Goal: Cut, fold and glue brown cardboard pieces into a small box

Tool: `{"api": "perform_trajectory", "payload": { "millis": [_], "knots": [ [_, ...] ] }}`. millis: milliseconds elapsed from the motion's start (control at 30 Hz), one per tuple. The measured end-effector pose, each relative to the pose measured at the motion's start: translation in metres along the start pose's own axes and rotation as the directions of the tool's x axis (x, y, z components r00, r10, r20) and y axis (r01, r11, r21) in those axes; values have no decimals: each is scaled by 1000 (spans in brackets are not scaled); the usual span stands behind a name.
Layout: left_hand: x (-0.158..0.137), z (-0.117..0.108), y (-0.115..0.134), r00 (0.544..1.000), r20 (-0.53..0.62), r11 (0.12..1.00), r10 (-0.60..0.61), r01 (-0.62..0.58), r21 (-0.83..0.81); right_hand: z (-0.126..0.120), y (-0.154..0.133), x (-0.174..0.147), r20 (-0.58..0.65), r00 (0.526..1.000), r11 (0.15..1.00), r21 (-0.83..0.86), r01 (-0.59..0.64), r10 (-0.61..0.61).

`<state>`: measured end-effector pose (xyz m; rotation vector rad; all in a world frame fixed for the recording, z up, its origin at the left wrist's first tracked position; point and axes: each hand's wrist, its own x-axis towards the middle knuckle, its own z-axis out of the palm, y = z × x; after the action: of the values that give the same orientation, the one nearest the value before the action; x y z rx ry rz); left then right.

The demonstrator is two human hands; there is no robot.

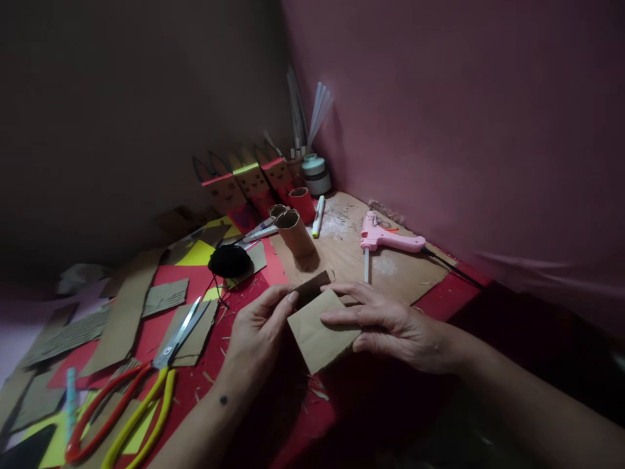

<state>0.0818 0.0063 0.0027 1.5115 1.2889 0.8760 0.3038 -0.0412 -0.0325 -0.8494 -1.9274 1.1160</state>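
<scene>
My left hand (261,322) pinches the near edge of a dark strip of cardboard (312,288) between thumb and fingers. My right hand (385,319) grips a light brown square of cardboard (325,332), fingers on top and thumb at its right edge. The square lies in front of the strip; whether the two are joined I cannot tell. Just beyond my hands a brown cardboard tube (295,236) stands upright. To the right of it rests a pink glue gun (385,236) with a glue stick beneath its body.
Large scissors (166,358) with red and yellow handles lie open at left, among cardboard scraps (122,312) and coloured paper. Black yarn (230,260), a marker (318,216), a red tube (301,203), cardboard figures (224,192) and a jar (316,174) stand farther back. A pink wall (463,117) borders the right.
</scene>
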Motion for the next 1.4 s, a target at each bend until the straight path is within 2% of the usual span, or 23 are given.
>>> {"api": "perform_trajectory", "payload": {
  "millis": [200, 333, 400, 467, 567, 667, 800, 967, 1167, 1400],
  "knots": [
    [-6, 2, 1, 995, 32, 986, -96, 100, -136, 0, -2, -1, 5, 1000, 1000, 19, 6, -6],
    [-8, -3, -1, 997, -15, 993, -74, 73, -94, 2, -3, -1, 3, 1000, 999, 52, 2, -3],
    [-7, -6, -3, 997, 0, 992, -79, 79, -94, 3, -3, -1, -9, 1000, 998, 60, 6, -6],
    [-5, -6, -3, 988, 94, 980, -120, 133, -145, 3, -4, 0, -18, 1000, 998, 55, 12, -11],
    [-3, -5, -3, 940, 284, 931, -187, 262, -255, 2, -4, 0, -10, 1000, 1000, 27, -10, 10],
    [-3, -3, -3, 911, 361, 877, -199, 330, -349, 2, -5, 0, -2, 999, 999, 15, -39, 39],
    [-5, 1, -2, 911, 339, 845, -233, 362, -393, 4, -4, -2, -11, 999, 998, 38, -40, 41],
    [-8, 4, 0, 949, 215, 910, -231, 289, -299, 6, -6, -2, -23, 1000, 1000, 12, -14, 14],
    [-12, 2, -3, 958, 209, 923, -194, 250, -291, 4, -7, -1, -24, 1000, 1000, -26, -3, 3],
    [-18, 3, 6, 979, 142, 967, -148, 173, -188, 4, -2, -6, -28, 998, 997, 55, -46, 47]
  ]
}}
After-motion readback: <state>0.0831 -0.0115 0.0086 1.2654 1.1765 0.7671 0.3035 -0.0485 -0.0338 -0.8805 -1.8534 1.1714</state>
